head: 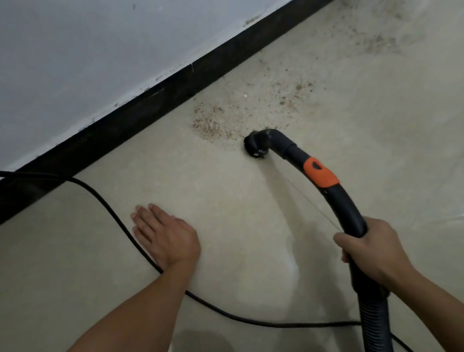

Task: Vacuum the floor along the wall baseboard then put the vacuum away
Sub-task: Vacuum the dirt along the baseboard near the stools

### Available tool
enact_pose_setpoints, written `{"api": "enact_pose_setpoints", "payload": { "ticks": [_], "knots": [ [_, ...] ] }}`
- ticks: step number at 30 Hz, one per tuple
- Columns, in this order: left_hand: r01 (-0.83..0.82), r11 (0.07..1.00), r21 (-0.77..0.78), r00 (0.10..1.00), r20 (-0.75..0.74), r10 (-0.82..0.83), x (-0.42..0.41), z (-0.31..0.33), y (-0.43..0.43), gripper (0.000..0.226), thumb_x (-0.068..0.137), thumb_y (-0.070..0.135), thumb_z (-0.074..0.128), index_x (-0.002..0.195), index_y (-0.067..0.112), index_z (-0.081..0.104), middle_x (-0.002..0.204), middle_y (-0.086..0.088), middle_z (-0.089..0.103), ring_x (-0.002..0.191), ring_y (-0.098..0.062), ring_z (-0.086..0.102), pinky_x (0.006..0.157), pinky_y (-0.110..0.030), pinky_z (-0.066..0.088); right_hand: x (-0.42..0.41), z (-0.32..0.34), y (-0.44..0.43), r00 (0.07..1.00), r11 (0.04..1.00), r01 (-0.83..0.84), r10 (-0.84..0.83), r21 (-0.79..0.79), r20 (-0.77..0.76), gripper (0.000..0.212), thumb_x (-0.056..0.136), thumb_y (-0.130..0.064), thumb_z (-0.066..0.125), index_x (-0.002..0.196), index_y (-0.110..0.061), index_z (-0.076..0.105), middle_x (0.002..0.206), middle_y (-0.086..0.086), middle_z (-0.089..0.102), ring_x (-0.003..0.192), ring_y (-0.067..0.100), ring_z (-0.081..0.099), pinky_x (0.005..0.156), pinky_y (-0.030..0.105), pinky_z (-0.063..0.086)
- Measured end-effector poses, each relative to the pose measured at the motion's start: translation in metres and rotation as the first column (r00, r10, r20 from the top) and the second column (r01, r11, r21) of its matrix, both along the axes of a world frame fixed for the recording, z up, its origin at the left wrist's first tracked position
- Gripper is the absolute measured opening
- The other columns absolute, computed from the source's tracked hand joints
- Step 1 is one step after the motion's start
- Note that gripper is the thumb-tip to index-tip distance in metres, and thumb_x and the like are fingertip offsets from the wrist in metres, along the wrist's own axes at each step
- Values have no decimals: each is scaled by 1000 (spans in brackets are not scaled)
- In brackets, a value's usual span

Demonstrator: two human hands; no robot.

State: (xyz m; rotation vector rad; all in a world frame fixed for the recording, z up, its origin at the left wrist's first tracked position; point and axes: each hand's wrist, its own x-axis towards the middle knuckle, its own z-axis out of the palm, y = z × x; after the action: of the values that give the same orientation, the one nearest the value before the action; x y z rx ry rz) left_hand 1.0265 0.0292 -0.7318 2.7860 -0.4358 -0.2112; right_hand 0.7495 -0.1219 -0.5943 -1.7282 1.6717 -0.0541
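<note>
— Black plastic, that curved vacuum handle with the orange slider [333,190]. Who holds it, and how?

— The right hand [370,249] is wrapped fully around its near end, just above the ribbed black hose [377,329]. I think the grip is placed there so that the curve can turn the small round black brush nozzle [254,145] down to the beige tiled floor [249,219].

— Where is the nozzle now?

— It is low on the floor, at the near right edge of the pile of brownish sawdust-like crumbs [215,124]. This pile lies close beside the dark brown baseboard [152,112], under the white painted wall [83,36]. More of the crumbs [377,39] are scattered further along, to the far right.

— And the other hand?

— The left hand [164,234] holds nothing. It is flat, with fingers stretched, and seems to rest on the floor, probably to support the body, because the person is very low.

— The cable?

— A thin black power cord [105,201] runs from the left, passes under the left wrist and goes on to the near right. It could get in the way later.

— How far is the job?

— In my judgement it is in the early or middle part: much dirt is left along the baseboard, and the vacuum is not yet put away.
</note>
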Motion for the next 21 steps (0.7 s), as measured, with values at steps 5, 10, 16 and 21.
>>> {"api": "enact_pose_setpoints", "payload": {
  "ticks": [5, 10, 16, 21],
  "knots": [
    [-7, 1000, 8, 1000, -1, 7, 1, 1, -1, 55, 91, 14, 44, 141, -9, 35, 150, -32, 28, 141, -44, 23, 115, -53, 17, 22, -2, -4, 1000, 997, 3, -3, -71, -1, 11, 68, -19, 71, 69, -15, 61, 49, -4, 66, 41, 9, 62, 49, 29, 50],
    [17, 999, 34, 1000, 9, -17, -1, 4, 0, 58, 90, 19, 34, 141, -8, 35, 150, -32, 28, 141, -44, 24, 115, -53, 17, 53, -7, -1, 997, 996, -75, 75, -53, 4, 14, 69, -22, 72, 77, -20, 61, 54, 3, 67, 50, 19, 68, 57, 40, 59],
    [11, 999, 46, 1000, -12, -10, -1, 7, -1, 57, 90, 16, 44, 141, -8, 36, 150, -31, 29, 141, -43, 25, 115, -52, 18, 72, -8, -12, 987, 981, -150, 143, -124, -69, 15, 69, -26, 72, 75, -19, 60, 55, 0, 66, 54, 22, 66, 59, 41, 58],
    [18, 998, 56, 1000, -10, -17, -1, 11, -2, 58, 89, 19, 37, 141, -7, 37, 150, -30, 29, 142, -42, 25, 116, -51, 17, 99, -5, -26, 984, 978, -178, 174, -111, -38, 15, 69, -27, 71, 75, -18, 60, 54, 1, 67, 54, 22, 67, 61, 42, 59]
  ]
}}
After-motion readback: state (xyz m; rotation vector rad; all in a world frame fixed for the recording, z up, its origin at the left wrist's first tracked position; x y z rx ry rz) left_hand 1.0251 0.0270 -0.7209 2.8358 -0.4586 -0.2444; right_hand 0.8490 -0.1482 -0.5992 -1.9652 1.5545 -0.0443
